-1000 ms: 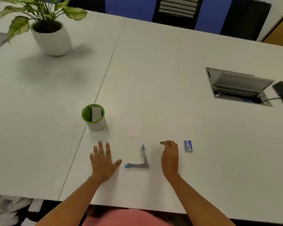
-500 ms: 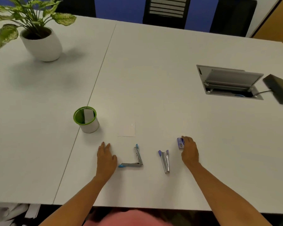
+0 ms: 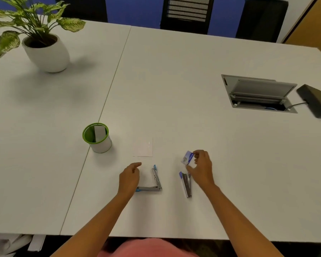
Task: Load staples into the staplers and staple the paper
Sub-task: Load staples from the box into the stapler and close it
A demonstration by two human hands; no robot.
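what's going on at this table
A person is at a table with two staplers. The right hand pinches a staple box beside the shut stapler. The left hand holds nothing and is next to the open stapler, which lies folded out. The paper lies flat beyond them.

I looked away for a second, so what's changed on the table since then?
The right hand moved right to the staple box, pinched it and lifted it. The left hand went from flat to loosely curled beside the open stapler. That stapler, the closed stapler, paper and green cup stayed put.
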